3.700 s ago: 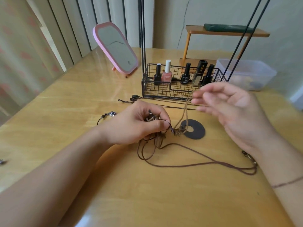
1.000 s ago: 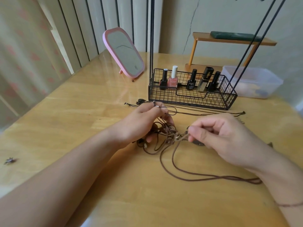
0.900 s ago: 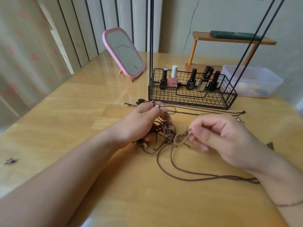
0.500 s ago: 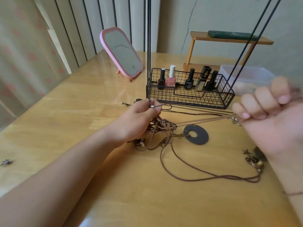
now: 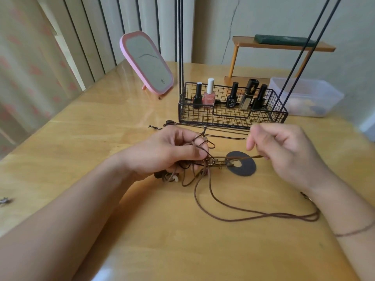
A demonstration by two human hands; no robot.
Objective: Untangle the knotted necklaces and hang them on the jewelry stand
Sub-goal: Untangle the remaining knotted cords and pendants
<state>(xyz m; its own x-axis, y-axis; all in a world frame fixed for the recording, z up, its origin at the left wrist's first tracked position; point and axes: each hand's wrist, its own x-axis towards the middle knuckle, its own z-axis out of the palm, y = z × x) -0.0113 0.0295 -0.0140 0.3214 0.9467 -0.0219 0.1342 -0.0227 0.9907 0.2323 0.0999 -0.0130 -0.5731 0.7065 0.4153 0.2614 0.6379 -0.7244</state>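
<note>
A knot of brown cord necklaces (image 5: 199, 169) lies mid-table. My left hand (image 5: 172, 151) grips the tangle, thumb and fingers pinching cords just left of a dark flat ring pendant (image 5: 242, 164). My right hand (image 5: 284, 151) pinches a taut brown strand running left across the pendant to the knot. A long brown loop (image 5: 253, 216) trails toward my right forearm. The jewelry stand's black wire basket (image 5: 231, 118) sits behind, its thin black rods (image 5: 180, 47) rising out of the frame.
Nail polish bottles (image 5: 209, 94) stand in the basket. A pink mirror (image 5: 147, 61) leans at back left. A clear plastic box (image 5: 306, 96) and a small wooden shelf (image 5: 280, 45) are at back right. A thin dark necklace (image 5: 223, 131) lies before the basket. A small charm (image 5: 5, 200) lies far left.
My right hand had pulled a strand far out to the right, then came back left and lower; it now pinches the strand near the ring pendant. My left hand kept its grip on the tangle.
</note>
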